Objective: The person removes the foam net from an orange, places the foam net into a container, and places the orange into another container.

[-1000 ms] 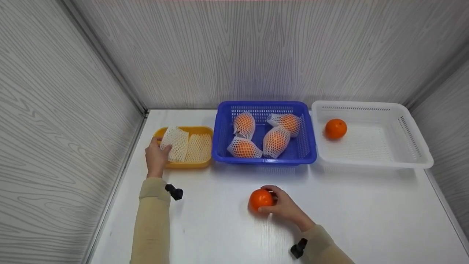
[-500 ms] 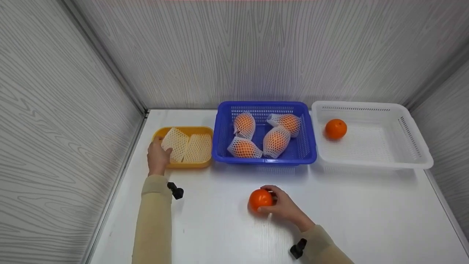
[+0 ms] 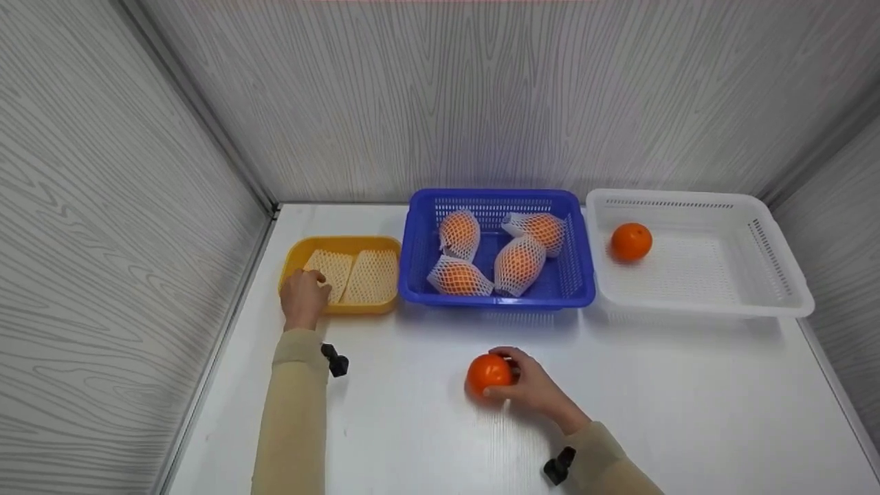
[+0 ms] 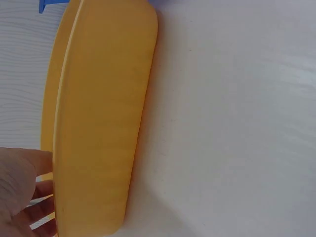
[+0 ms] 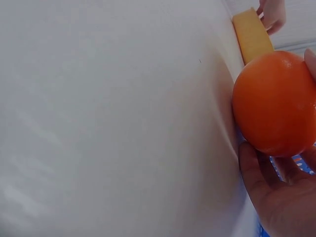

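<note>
**Orange held on surface, left hand at foam-net tray**

Head view: bare orange [image 3: 489, 372] sits on the white surface [image 3: 412, 440], front centre, right hand [image 3: 529, 385] cupped round its right side. Left hand [image 3: 302, 297] rests at the near left corner of the yellow tray [image 3: 342, 242], fingertips on a flat foam net [image 3: 328, 271]; second net [image 3: 371, 275] beside it. Blue basket [image 3: 495, 297] holds four netted oranges; white basket [image 3: 694, 302] holds one bare orange [image 3: 631, 241].

Left wrist view: tray's outer wall [image 4: 98, 123] fills the frame, fingers [image 4: 24, 182] at its rim, straight-ish. Grip on the net is hidden; can't confirm a pinch.

Right wrist view: orange [image 5: 274, 103] against palm and fingers [image 5: 276, 197], held loosely.

Risk, as a judgement: grip is one-sided, so the orange could roll left if the hand lifts. Light tray could slide if the left hand drags the net.
</note>
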`<state>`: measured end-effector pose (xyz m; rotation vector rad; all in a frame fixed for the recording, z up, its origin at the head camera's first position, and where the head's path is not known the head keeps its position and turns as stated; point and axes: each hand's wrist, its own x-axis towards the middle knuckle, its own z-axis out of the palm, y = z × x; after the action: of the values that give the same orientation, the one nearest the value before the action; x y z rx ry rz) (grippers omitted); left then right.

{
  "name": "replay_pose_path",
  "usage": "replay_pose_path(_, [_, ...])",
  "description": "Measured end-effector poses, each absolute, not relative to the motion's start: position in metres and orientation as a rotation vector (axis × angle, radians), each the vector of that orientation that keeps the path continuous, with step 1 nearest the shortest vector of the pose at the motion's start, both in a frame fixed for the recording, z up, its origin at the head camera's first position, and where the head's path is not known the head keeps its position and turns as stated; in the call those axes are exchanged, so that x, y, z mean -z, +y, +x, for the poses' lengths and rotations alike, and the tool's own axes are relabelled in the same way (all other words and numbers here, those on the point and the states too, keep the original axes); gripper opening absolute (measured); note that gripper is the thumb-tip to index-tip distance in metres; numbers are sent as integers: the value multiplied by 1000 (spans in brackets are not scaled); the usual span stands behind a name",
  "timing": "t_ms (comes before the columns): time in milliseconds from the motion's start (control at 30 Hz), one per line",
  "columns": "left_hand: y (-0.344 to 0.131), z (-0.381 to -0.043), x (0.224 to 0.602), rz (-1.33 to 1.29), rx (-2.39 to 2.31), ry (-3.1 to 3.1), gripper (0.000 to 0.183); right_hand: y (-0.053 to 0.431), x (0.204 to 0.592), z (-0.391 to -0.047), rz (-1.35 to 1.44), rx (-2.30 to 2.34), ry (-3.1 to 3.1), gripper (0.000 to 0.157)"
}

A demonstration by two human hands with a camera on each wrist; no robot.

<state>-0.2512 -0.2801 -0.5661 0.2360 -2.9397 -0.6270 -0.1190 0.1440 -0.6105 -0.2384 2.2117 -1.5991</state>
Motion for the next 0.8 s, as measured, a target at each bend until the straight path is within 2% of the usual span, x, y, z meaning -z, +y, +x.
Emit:
replay_pose_path(67, [-279,-250,566,207,614,-3026,23,144,611,-119,-257,1611,2208,68])
replay_pose_path(233, [-278,-247,565,226,666,-3247,47,143,613,-119,-297,1627,2221,66])
replay_pose_path(533, [-275,-246,560,184,732,-3251,50,139,611,-116,-394,1567,2333,65])
replay_pose_path(800, [-265,-241,550,149,677,-3088,49,143,604,-117,-308,1554,2331,66])
